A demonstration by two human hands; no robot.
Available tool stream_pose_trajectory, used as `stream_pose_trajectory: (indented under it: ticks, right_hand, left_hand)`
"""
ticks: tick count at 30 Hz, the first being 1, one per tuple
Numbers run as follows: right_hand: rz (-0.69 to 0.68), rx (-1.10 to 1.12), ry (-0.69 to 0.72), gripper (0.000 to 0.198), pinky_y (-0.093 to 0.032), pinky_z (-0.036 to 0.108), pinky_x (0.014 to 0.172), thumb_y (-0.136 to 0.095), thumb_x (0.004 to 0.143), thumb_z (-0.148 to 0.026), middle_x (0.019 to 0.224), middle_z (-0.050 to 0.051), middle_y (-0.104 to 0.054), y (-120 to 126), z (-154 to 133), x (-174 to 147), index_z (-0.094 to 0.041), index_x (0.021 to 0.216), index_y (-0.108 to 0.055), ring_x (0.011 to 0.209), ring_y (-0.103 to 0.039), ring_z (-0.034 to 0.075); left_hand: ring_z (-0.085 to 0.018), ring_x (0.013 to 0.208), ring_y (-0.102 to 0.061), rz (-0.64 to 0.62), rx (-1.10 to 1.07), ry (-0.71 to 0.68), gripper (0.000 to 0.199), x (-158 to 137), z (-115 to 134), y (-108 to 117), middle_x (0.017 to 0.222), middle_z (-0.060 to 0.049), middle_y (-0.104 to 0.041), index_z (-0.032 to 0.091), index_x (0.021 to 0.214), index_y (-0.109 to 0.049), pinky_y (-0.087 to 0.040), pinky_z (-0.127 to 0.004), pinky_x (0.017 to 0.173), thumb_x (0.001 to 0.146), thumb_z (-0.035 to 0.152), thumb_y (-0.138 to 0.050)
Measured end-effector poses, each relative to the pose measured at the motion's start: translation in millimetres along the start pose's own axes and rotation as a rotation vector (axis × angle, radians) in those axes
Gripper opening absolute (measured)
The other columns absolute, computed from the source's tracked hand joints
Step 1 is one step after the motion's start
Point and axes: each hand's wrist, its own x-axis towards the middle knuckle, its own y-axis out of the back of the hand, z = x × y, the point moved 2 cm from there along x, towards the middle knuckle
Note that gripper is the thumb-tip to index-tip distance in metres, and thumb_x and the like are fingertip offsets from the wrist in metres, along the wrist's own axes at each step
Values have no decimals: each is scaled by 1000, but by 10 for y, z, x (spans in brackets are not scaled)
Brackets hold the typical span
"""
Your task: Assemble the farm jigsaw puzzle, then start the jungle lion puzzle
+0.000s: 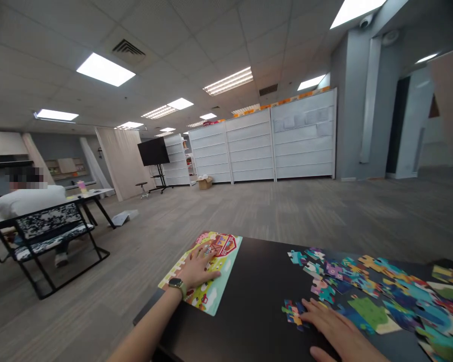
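Observation:
My left hand [199, 267], with a watch [177, 285] on its wrist, lies flat with fingers spread on a colourful picture board [210, 305]. The board shows a red barn-like shape at its far end and rests at the left of the dark table. My right hand [334, 324] reaches in low, fingers stretched out and lying on the tabletop. Its fingertips are at the edge of a small multicoloured puzzle piece [291, 312], which may be several joined pieces. Many loose jigsaw pieces [334, 270] spread beyond and to the right of this hand.
The black table [256, 271] ends just past the board. Larger puzzle pieces [373, 314] lie among the heap at right. Across the carpet stand white shelf panels [249, 146], a screen on a stand [153, 151] and a cardboard box [204, 183]. A person [32, 198] sits at another table at left.

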Motion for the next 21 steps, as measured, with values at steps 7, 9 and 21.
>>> stream_pose_trajectory:
  ticks: [7,9,21]
  right_hand:
    - [-24,22,7,54,-20,56,123,-53,94,-51,160,8,-39,180,-256,-100,-28,143,-57,150,-28,31]
    - [-30,27,21,52,-22,56,123,-55,94,-47,158,10,-42,251,-353,-114,-25,141,-58,150,-30,31]
    - [219,47,36,52,-37,48,118,-42,89,-13,148,10,-55,575,-557,-519,-18,139,-56,138,-48,24]
  left_hand:
    - [-41,149,-24,12,11,-25,79,0,-19,46,162,-10,-34,34,151,-43,-21,-62,117,84,74,-55]
    - [-44,150,-20,49,-3,-56,73,-23,37,115,162,-11,-34,30,148,-48,-20,-65,117,86,68,-57]
    - [-29,134,-47,41,-260,-503,50,-1232,2074,-80,147,-4,-53,34,137,-56,-42,-45,109,90,50,-62]
